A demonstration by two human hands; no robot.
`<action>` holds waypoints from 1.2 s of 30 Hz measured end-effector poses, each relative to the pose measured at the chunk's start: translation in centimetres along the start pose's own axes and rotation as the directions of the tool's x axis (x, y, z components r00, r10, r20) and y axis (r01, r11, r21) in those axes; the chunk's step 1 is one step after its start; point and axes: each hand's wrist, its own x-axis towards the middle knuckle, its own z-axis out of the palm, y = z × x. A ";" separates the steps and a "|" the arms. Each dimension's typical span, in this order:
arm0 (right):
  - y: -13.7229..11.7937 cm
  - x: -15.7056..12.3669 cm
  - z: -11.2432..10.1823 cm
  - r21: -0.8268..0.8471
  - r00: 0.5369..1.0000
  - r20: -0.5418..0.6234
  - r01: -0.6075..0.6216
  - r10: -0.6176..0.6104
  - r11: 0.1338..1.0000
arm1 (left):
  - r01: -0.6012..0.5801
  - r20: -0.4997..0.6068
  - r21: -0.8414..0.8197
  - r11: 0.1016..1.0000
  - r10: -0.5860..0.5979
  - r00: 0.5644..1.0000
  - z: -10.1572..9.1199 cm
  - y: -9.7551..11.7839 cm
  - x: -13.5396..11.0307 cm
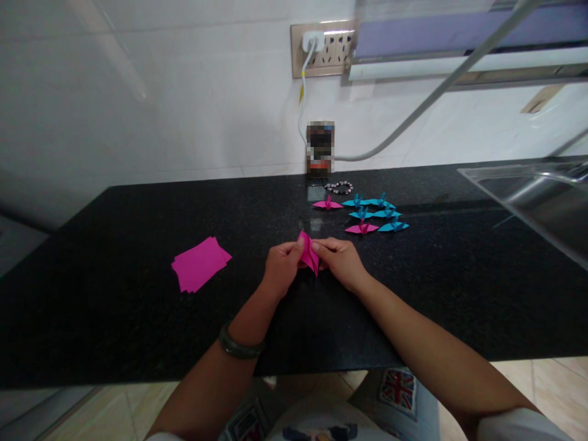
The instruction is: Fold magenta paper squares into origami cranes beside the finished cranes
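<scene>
Between my two hands is a piece of folded pink origami paper (pixel 310 256), held a little above the black counter. My left hand (pixel 282 264) pinches its left side between thumb and fingers. On the opposite side, my right hand (pixel 340 260) grips it the same way, the thumb pressed on the paper. The lower fingers of both hands are partly hidden. Off to the left lies a loose stack of flat pink paper sheets (pixel 201 264). Beyond my right hand stand several folded paper cranes, pink ones (pixel 362 228) and blue ones (pixel 394 226), grouped close together.
The black counter (pixel 114 324) runs along a white tiled wall. A beaded bracelet (pixel 340 187) lies behind the cranes, near a blurred upright device (pixel 320 150) with cables. A metal sink (pixel 542 202) is set in at the right. A socket panel (pixel 321 50) is on the wall.
</scene>
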 end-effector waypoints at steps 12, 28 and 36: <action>0.2 0.0 -0.3 -0.329 0.972 -0.012 0.218 -0.235 0.919 | 0.000 0.010 0.024 1.000 0.000 1.000 0.0 0.2 0.0; -0.1 0.2 -0.4 -0.225 0.979 -0.039 0.184 -0.198 0.957 | -0.230 0.117 0.470 0.852 0.198 0.973 -0.1 0.7 -0.4; -0.4 0.2 -0.5 -0.031 0.999 0.015 0.052 -0.051 0.998 | -0.279 0.162 0.496 0.822 0.227 0.960 -0.1 0.2 -0.4</action>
